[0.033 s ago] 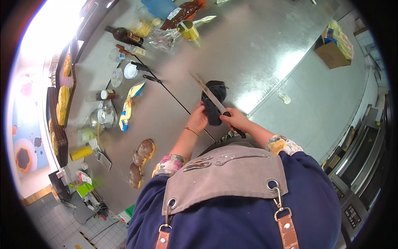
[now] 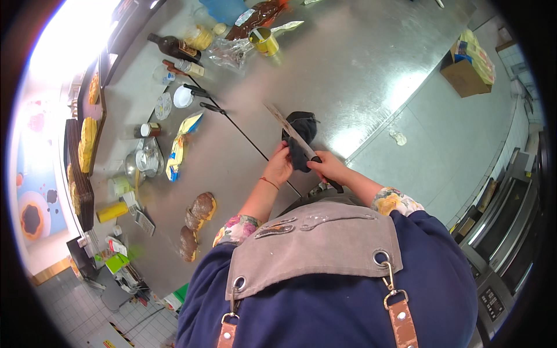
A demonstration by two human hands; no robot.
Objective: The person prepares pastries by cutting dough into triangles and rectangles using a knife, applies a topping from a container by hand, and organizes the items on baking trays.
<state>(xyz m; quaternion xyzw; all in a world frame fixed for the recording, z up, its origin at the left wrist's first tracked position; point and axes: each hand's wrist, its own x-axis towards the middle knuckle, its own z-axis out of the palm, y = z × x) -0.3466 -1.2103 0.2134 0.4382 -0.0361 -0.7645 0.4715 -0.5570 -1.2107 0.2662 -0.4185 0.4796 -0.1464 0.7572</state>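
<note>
My right hand point(image 2: 329, 167) is closed around the black handle of a long knife point(image 2: 299, 139). Its blade, which looks smeared, points up and to the left over the steel table. A dark cloth point(image 2: 304, 123) lies bunched beneath and beside the blade. Part of the cloth hangs down between my two hands. The fingers of my left hand point(image 2: 278, 165) are closed on the cloth's near left edge, close to the blade. Where the cloth meets the blade's underside is hidden.
Several chocolate-coated pastries point(image 2: 200, 213) lie on the steel table at the left, with a yellow-and-blue bag point(image 2: 183, 145) beyond them. Black-handled tools point(image 2: 212, 108), a dark bottle point(image 2: 173, 47) and a yellow tin point(image 2: 264, 43) are farther back. A cardboard box point(image 2: 469, 80) stands at the far right.
The lower part of the cloth has drawn up slightly near my left hand. The knife and both hands are almost where they were.
</note>
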